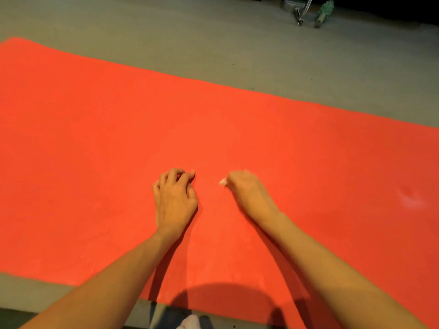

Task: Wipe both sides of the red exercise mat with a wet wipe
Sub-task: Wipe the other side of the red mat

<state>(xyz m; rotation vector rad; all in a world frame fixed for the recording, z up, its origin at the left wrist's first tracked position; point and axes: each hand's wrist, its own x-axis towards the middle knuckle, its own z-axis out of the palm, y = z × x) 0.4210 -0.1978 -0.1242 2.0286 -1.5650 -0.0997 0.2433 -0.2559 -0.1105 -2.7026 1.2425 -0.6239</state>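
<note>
The mat (95, 138) lies flat on the grey floor (166, 32), filling mid-frame. At lower centre the left hand (174, 200) rests on it, fingers curled and holding nothing. Beside it, the right hand (247, 191) is fisted round a white wipe (222, 182). Upper right are a metal stand (303, 10) and a green object (325, 10).

One mat (95, 162); two hands: left hand (174, 200), right hand (249, 193); one wipe (222, 182); one green object (324, 11); one metal frame (301, 10); one white item (190, 322).

2 bare forearms (114, 281); left hand (174, 200), right hand (247, 191).
</note>
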